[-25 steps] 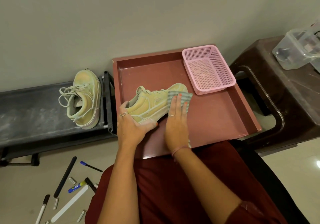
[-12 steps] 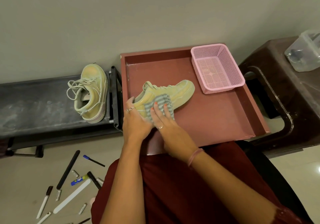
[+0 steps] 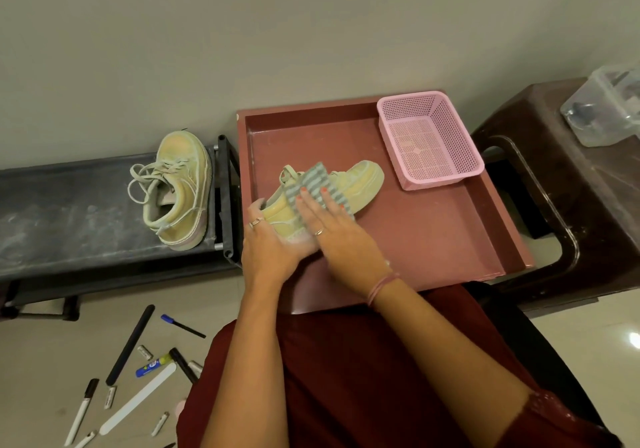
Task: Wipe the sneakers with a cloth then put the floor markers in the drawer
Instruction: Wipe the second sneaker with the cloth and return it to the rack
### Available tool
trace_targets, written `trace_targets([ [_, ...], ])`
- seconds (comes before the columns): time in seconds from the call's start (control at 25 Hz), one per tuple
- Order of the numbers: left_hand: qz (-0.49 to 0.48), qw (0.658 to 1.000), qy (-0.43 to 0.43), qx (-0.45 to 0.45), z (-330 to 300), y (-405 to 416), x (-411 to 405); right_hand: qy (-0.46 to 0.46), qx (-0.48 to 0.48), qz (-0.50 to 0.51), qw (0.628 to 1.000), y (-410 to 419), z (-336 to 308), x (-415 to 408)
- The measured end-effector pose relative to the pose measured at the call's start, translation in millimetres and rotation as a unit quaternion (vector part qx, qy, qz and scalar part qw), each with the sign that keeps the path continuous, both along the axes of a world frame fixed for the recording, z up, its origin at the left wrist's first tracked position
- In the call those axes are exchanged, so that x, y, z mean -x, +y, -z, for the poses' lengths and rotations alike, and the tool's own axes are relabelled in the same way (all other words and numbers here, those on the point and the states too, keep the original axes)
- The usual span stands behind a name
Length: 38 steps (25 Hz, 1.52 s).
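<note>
Sneaker point(image 3: 332, 191) lies on its side in the red drawer point(image 3: 450, 240) | left hand point(image 3: 273, 243) grips the heel | right hand point(image 3: 332, 229) fingers point(image 3: 313, 202) flat, pressing striped cloth point(image 3: 317, 184) | best: steady heel, even strokes.

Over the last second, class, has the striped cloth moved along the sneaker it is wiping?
Yes. The striped cloth under the right hand has slid from the toe end of the sneaker back to its laced middle, away from the pink basket.
</note>
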<state>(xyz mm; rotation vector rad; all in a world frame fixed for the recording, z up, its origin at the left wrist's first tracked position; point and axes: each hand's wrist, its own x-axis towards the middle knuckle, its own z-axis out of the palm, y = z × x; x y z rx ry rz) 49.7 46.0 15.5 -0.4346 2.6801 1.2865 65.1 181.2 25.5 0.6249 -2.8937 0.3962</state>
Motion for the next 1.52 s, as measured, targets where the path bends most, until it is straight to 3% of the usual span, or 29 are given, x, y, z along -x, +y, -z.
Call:
trace_targets([
  [0.08,0.0,1.0,-0.002,-0.001,-1,0,0,0.027,-0.035,0.091,0.995,30,14,16],
  [0.16,0.001,1.0,-0.003,-0.001,-2,1,0,0.008,0.004,0.172,0.985,21,15,13],
  [0.28,0.001,1.0,0.007,0.008,0,0,0,-0.002,0.044,0.107,0.993,-18,32,-29],
  [0.36,0.007,1.0,0.003,0.009,1,0,0,0.013,-0.01,0.067,0.998,-10,38,-43],
  [0.52,-0.005,1.0,-0.008,-0.011,1,0,2,-0.01,-0.08,0.176,0.981,32,33,3],
  [0.68,0.009,1.0,-0.003,-0.011,2,-1,2,-0.073,-0.007,0.214,0.974,56,22,47],
  [0.88,0.045,0.997,0.059,0.006,1,-2,-1,-0.241,0.046,0.203,0.948,79,-5,81],
  [1.12,0.094,0.989,0.104,0.052,8,0,1,-0.264,0.096,0.243,0.928,80,25,11],
  [1.36,0.159,0.981,0.114,-0.014,16,-12,22,-0.249,0.104,0.237,0.933,93,24,-20],
  [1.52,0.118,0.983,0.14,0.023,22,5,32,-0.249,0.141,0.232,0.93,93,24,-34],
])
